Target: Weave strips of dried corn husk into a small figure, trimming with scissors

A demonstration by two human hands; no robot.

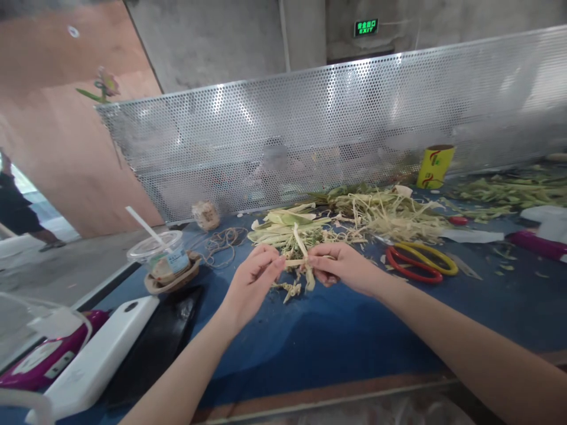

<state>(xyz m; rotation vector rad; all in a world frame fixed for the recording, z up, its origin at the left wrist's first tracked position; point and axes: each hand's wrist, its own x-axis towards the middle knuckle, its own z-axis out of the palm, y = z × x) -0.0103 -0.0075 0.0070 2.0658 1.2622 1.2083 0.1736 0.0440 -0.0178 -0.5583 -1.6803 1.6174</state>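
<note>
A pale yellow, flat husk-like strip [293, 263] is pinched between left hand [253, 278] and right hand [340, 264], slightly apart, over the middle of the blue worktop [319, 342], seemingly to keep it taut. Red-and-yellow-handled metal scissors [438, 276] are laid at right, presumably for easy reach.

1. Left hand [253, 284]: bare, slender in build; the thumb [271, 273] is straight-sided and narrows to a rounded tip.
2. Left wrist [228, 321]: bare, slim, smooth in outline, slightly narrower than the hand.
3. Left forearm [188, 366]: bare along its visible length, broadening gradually toward the elbow.
4. Right hand [345, 265]: bare, similar in build, with a rounded back.
5. Right wrist [383, 286]: bare, narrow, evenly contoured.
6. Right forearm [456, 333]: bare, a long taper, widest near the picture's edge.
</note>
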